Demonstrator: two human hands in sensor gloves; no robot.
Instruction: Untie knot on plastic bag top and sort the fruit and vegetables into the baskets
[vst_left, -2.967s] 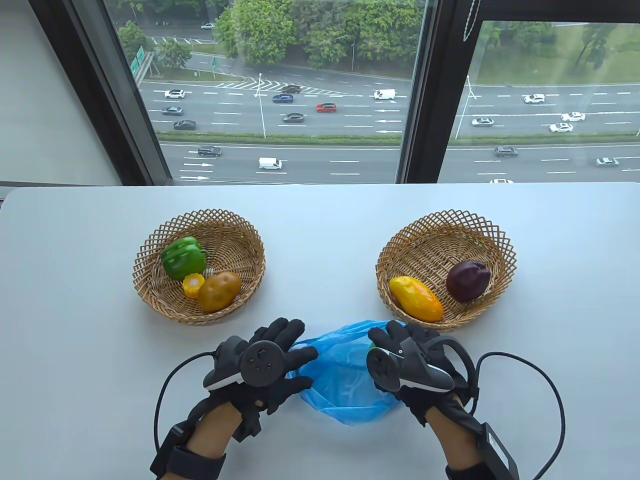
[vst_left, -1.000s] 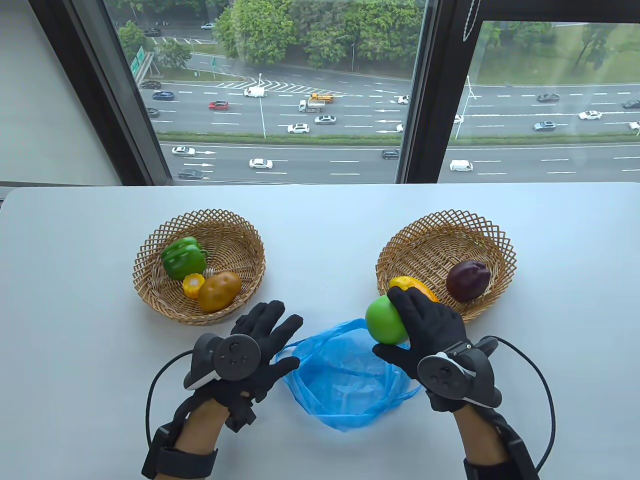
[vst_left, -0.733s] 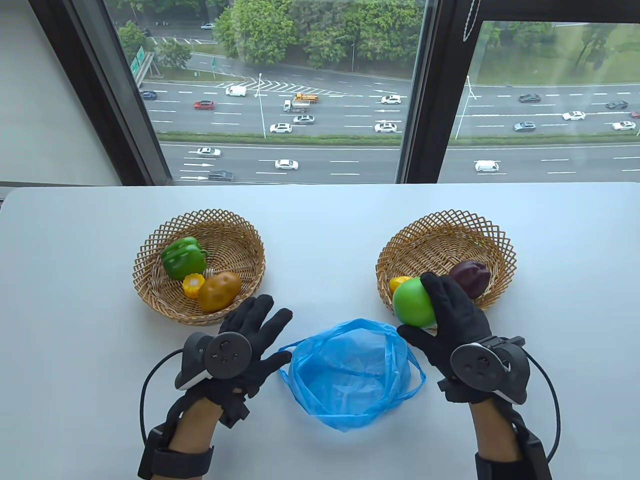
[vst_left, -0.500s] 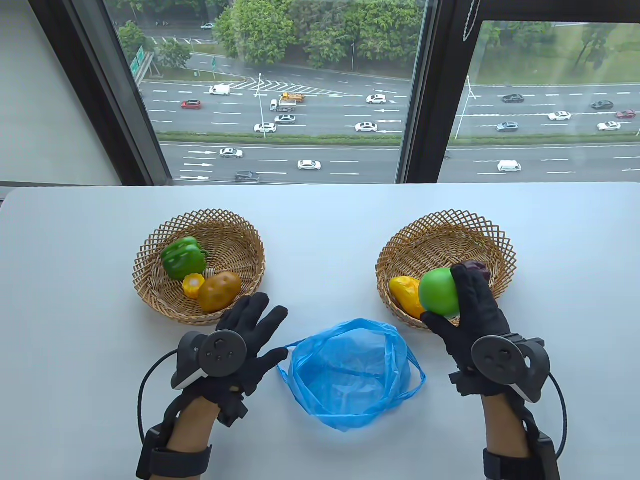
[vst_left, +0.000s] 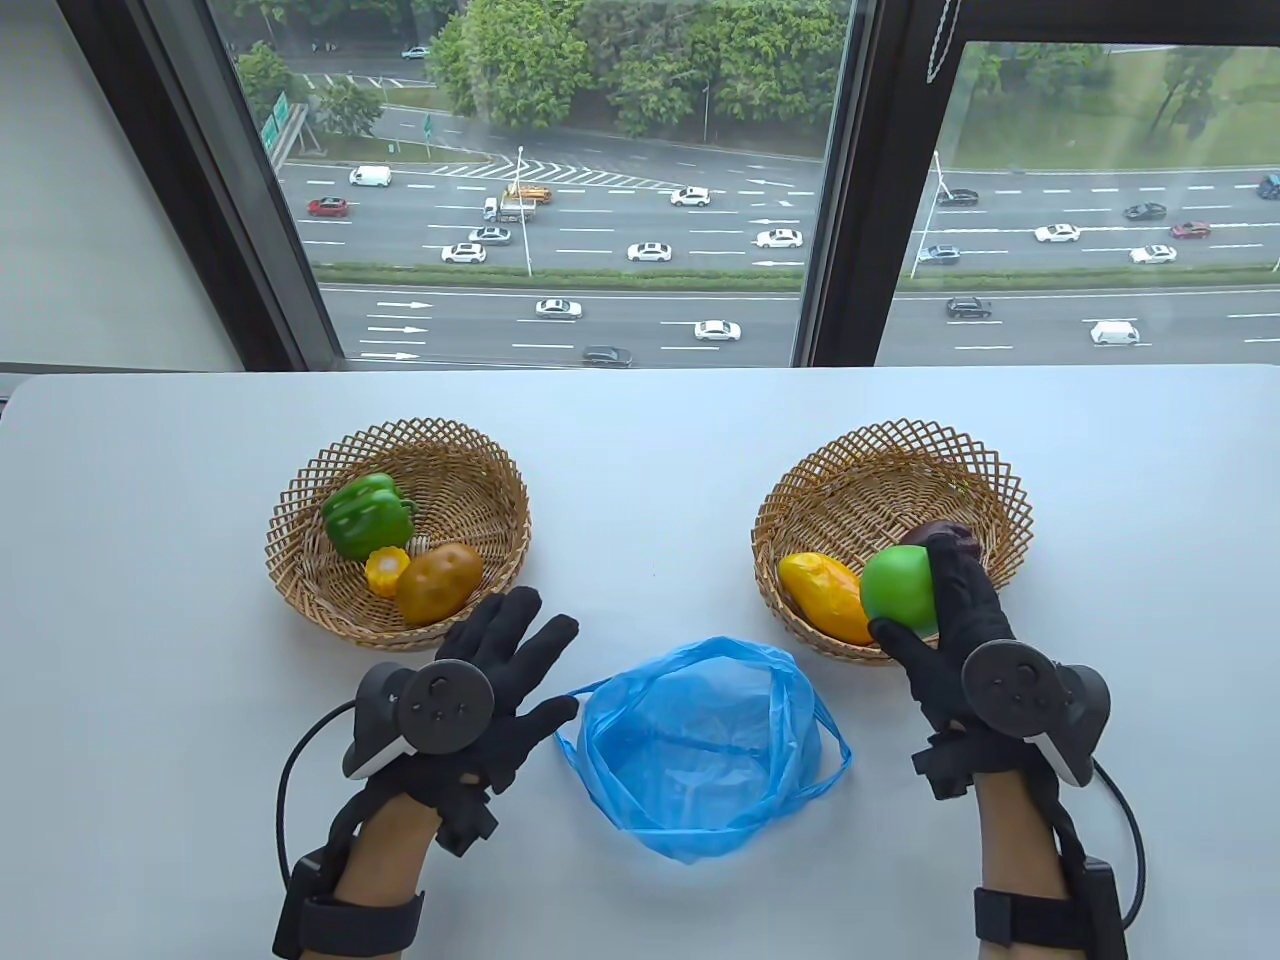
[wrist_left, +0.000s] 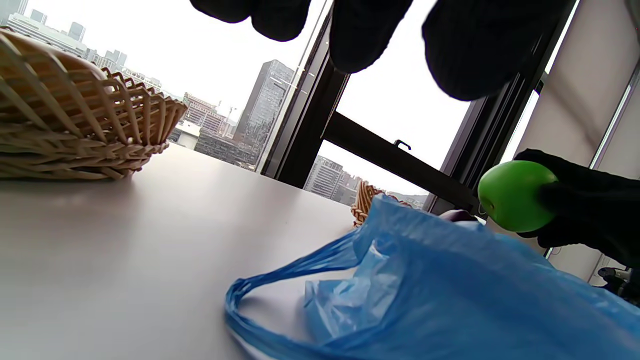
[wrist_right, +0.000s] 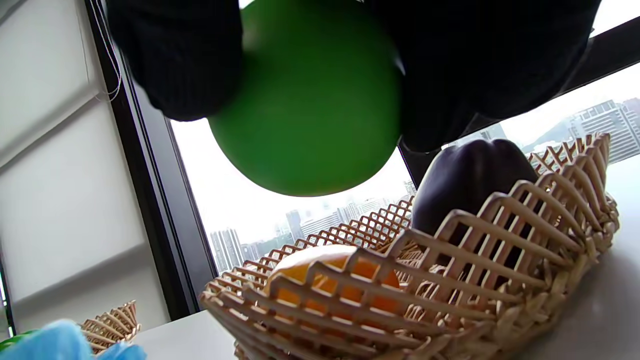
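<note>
**Green fruit held over the right basket, ready to be set down**

Nearest, between the two hands, the blue plastic bag (vst_left: 700, 745) lies slack on the table (vst_left: 640, 440), its top untied and gaping, one handle loop trailing toward the left hand. Nothing shows inside it from above, so the bag looks emptied, though its folds could hide something small.

The left hand (vst_left: 500, 690) rests just beside the bag's left edge with fingers spread and straight, holding nothing; its thumb lies close to the handle loop, and I cannot tell if they touch.

The right hand (vst_left: 950, 625) is raised beyond the bag's right side, fingers and thumb curled round a round green fruit (vst_left: 898, 587). The right wrist view shows the fruit (wrist_right: 310, 105) hanging clear above the right basket (wrist_right: 500, 240), over the gap between the orange-yellow fruit (vst_left: 825, 595) and the dark purple fruit (wrist_right: 465, 185).

Further out ahead of the left hand, the left basket (vst_left: 300, 500) holds a green pepper (vst_left: 365, 515), a piece of corn (vst_left: 385, 570) and a potato (vst_left: 438, 583).

The step in hand is the sorting, apparently its last item. The next move calls for lowering the fruit into that gap and loosening the fingers gently, since a round fruit may roll against its neighbours.
</note>
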